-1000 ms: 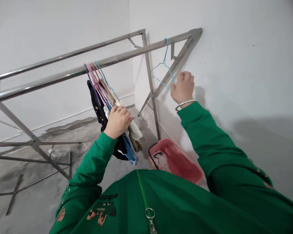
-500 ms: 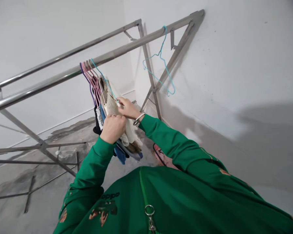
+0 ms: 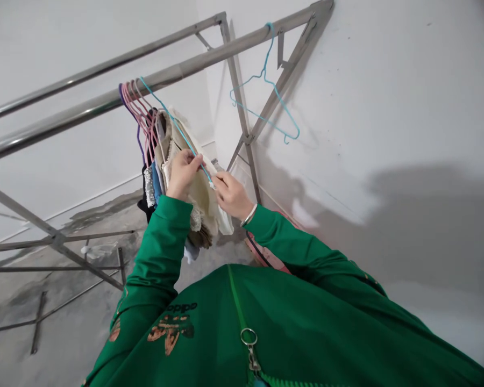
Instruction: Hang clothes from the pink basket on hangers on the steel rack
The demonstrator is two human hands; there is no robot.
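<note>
Indoors: a cream garment (image 3: 210, 207) hangs at the R end of the bunch on the metal front rail (image 3: 210, 57), just beside a turquoise wire hanger (image 3: 181, 131) hooked there too. My L fingers (image 3: 189, 160) are pinched on the hanger's slanting arm; my R fingers (image 3: 221, 183) are clamped nr. its lower end on a white bit of cloth, prob. the garment's; can't tell if wire's in that grip too. Cloth looks light, soft & floppy; wire thin, fairly stiff, prob. springy & a bit slick. Best hold, I'd say: wire arm w/ L, cloth edge w/ R. Pose: L forearm angled up from below, R forearm slanting in from the R, silver bangle (image 3: 249, 215) at the wrist, both sets of fingertips close together.
</note>
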